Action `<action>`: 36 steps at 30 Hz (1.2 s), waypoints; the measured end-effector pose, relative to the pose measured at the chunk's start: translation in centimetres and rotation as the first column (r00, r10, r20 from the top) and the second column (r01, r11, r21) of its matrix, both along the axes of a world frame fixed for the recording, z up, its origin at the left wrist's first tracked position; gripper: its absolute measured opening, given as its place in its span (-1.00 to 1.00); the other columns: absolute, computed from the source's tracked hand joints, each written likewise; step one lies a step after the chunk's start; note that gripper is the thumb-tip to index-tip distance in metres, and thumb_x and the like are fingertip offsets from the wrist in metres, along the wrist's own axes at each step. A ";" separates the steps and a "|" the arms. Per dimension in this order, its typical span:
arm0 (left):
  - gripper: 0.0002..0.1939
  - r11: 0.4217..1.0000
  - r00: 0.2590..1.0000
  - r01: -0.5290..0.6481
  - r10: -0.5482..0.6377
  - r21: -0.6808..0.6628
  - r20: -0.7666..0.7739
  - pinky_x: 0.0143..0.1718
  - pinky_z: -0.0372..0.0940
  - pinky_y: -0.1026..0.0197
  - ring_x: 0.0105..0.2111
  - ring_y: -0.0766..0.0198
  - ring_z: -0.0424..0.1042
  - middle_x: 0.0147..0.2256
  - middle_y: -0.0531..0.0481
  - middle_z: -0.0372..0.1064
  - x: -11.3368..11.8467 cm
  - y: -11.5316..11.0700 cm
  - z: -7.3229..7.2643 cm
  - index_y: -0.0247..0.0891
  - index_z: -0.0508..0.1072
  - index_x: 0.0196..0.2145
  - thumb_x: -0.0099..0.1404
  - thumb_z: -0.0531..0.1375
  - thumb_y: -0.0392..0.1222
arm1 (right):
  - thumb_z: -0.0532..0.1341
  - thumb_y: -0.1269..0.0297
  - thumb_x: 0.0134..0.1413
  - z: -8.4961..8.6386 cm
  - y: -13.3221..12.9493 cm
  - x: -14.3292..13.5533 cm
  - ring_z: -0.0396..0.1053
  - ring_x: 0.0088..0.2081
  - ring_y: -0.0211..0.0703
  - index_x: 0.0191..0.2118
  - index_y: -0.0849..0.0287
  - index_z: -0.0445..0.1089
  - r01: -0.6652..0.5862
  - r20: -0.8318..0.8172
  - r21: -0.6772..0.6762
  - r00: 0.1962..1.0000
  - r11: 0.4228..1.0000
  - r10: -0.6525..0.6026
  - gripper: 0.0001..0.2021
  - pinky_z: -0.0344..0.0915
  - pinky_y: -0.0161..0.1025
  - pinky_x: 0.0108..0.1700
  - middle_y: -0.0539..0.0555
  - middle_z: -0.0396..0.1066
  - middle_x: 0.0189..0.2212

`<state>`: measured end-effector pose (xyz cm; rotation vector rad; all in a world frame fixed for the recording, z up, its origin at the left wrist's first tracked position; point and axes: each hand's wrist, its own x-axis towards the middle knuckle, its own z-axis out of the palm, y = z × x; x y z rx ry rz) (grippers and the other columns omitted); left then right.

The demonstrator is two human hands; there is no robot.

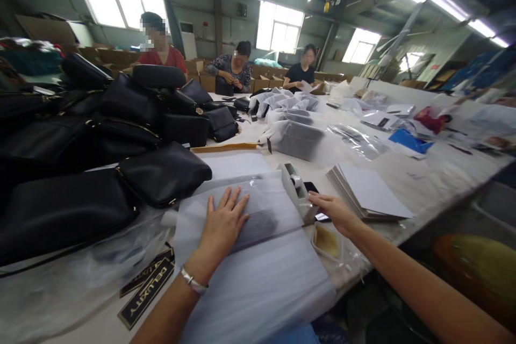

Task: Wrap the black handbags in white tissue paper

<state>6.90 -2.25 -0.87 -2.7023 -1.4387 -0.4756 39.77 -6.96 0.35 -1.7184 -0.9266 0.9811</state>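
Note:
My left hand (226, 216) lies flat with fingers spread on a dark item wrapped in white tissue paper (258, 209). Its dark shape shows faintly through the wrap. More tissue paper spreads below it toward me. To the right stands a grey tape dispenser (296, 191) with a roll in it. My right hand (332, 209) is at the dispenser's near end, fingertips pinched together against it. Whatever is between those fingertips is too small to make out. A dark phone-like object (310, 188) lies partly hidden behind the dispenser and my right hand.
Black handbags (165, 172) are heaped on the left, near black DELUXITY tags (147, 290). A stack of white boards (374, 193) and a small tray with yellowish contents (326, 241) sit right. Wrapped bags (298, 137) lie ahead. Three people work across the table.

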 end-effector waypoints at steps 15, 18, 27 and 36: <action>-0.56 1.000 0.999 0.023 -0.022 -0.007 0.043 0.21 0.01 -0.42 0.33 -0.07 0.04 0.31 -0.14 0.11 -0.1 -0.1 0.3 -0.07 0.27 0.24 0.43 0.04 -0.14 | 0.48 0.05 -0.21 -0.3 -7.4 -2.5 0.50 -0.36 -0.17 -0.32 0.15 0.60 0.146 -0.308 0.025 0.942 0.989 -0.131 -0.67 0.49 -0.27 -0.28 0.12 0.57 -0.35; -0.56 1.000 0.998 0.022 -0.022 -0.008 0.055 0.21 -0.01 -0.42 0.32 -0.08 0.04 0.31 -0.14 0.10 -0.1 -0.2 0.4 -0.06 0.27 0.23 0.42 0.06 -0.15 | 0.48 0.04 -0.23 -1.7 -7.0 -1.4 0.46 -0.47 -0.22 -0.34 0.18 0.60 0.115 -0.196 0.017 0.975 0.993 -0.110 -0.66 0.47 -0.28 -0.37 0.11 0.56 -0.41; -0.55 0.998 0.997 0.031 -0.027 -0.062 0.068 0.20 0.02 -0.42 0.33 -0.07 0.04 0.31 -0.15 0.11 -0.2 0.1 1.1 -0.11 0.25 0.24 0.42 0.07 -0.16 | 0.18 0.07 0.18 1.3 -7.2 2.5 0.51 -0.22 0.03 -0.17 0.02 0.57 -0.261 0.791 0.099 0.607 0.960 0.083 -0.73 0.39 -0.08 -0.10 0.10 0.57 -0.24; -0.41 0.991 0.930 -0.019 0.066 -0.134 0.361 0.15 0.30 0.02 0.25 0.08 0.22 0.37 -0.17 -0.07 -2.6 1.6 1.3 -0.22 0.16 0.30 0.36 -0.11 -0.48 | 0.19 0.17 0.22 9.9 -0.4 -4.8 0.44 -0.32 -0.15 -0.18 0.05 0.56 -0.828 0.838 -0.030 0.285 0.561 0.465 -0.79 0.34 -0.23 -0.23 0.11 0.53 -0.33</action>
